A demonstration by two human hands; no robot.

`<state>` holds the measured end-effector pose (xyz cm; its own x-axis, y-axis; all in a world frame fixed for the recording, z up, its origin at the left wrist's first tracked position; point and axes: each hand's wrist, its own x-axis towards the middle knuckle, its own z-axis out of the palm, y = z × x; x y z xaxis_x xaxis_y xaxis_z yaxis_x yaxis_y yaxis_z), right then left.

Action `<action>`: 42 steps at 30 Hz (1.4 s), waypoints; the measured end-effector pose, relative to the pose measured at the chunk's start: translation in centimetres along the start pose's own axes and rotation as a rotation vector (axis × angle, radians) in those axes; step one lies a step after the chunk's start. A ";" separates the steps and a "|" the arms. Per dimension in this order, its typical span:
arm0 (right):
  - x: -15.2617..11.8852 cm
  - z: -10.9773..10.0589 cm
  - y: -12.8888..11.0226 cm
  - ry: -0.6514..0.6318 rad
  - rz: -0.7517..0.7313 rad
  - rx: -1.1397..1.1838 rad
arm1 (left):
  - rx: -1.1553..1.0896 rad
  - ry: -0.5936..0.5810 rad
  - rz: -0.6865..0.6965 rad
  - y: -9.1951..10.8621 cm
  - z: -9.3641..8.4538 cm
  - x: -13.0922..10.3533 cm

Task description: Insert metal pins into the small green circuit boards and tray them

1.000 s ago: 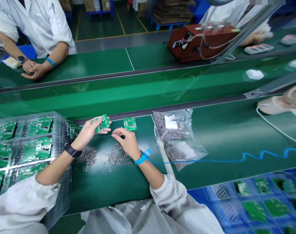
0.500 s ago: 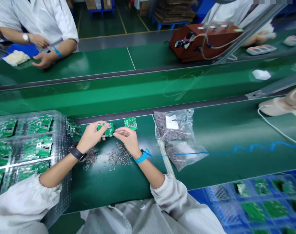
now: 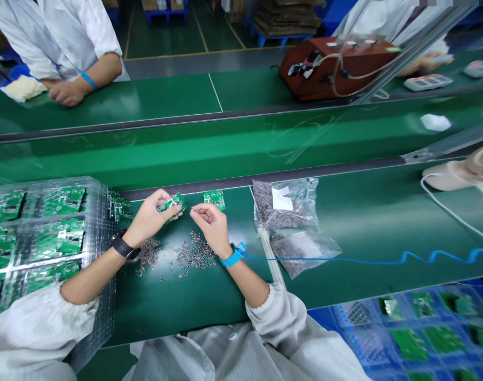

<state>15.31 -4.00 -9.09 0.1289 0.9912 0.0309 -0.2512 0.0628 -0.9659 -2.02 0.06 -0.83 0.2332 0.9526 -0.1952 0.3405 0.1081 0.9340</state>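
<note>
Looking down at a green workbench (image 3: 178, 312), we see a person's two bare hands near the middle of the frame, left of centre. The left hand (image 3: 148, 217) grips a small green circuit board (image 3: 177, 201), thumb across its face and fingers behind it, holding it tilted above the bench. Just to its right, the right hand (image 3: 213, 225) has thumb and forefinger pinched together on what looks like a tiny metallic piece (image 3: 192, 210), too small for us to make out; a narrow gap parts it from the board. A second board (image 3: 214, 198) lies flat on the bench, just beyond the right hand. Below the hands are two loose heaps of little metal parts, a right-hand heap (image 3: 195, 251) and a left-hand heap (image 3: 148, 255) partly hidden by the left wrist. Right of centre lie two clear bags, an upper bag (image 3: 265, 203) and a lower bag (image 3: 283, 248), full of similar-looking parts. A clear tray (image 3: 102, 275) of boards fills the left edge. We judge the step in hand to be fine fingertip work, piece close beside board; the next move calls for a steady board, a light but sure pinch and careful alignment.
</note>
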 end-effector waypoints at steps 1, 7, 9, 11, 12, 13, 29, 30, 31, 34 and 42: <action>0.0 0.0 0.0 -0.004 0.006 -0.008 | 0.036 0.000 0.026 -0.1 -0.1 0.1; -0.2 0.2 -0.1 -0.005 0.010 0.000 | 0.147 -0.036 0.123 -0.7 0.0 0.1; -0.2 0.2 -0.2 -0.004 -0.001 0.008 | 0.191 -0.049 0.145 -0.3 0.2 -0.2; -0.2 0.1 -0.2 0.007 -0.015 0.015 | 0.240 -0.044 0.171 0.1 0.4 -0.6; -0.2 0.1 -0.2 0.023 -0.023 0.018 | 0.255 -0.037 0.180 0.3 0.4 -0.7; -0.2 0.1 -0.2 0.047 -0.031 0.018 | 0.257 -0.028 0.180 0.5 0.5 -0.8; -0.7 0.5 0.1 0.071 -0.063 -0.029 | 0.125 -0.032 0.042 -0.5 0.4 -0.7; -0.7 0.5 0.1 0.069 -0.060 -0.032 | 0.151 -0.043 0.050 -0.4 0.4 -0.8; -0.7 0.5 0.1 0.065 -0.059 -0.032 | 0.177 -0.054 0.061 -0.4 0.4 -0.8; -0.8 0.5 0.1 0.056 -0.064 -0.058 | 0.239 -0.076 0.101 -0.3 0.4 -1.0; -0.8 0.4 0.5 0.020 -0.122 -0.181 | 0.539 -0.086 0.243 0.6 0.2 -0.9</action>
<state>14.65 -4.72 -9.49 0.1669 0.9750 0.1467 -0.0568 0.1580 -0.9858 -1.79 -0.77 -0.16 0.4274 0.9032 -0.0393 0.6772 -0.2910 0.6758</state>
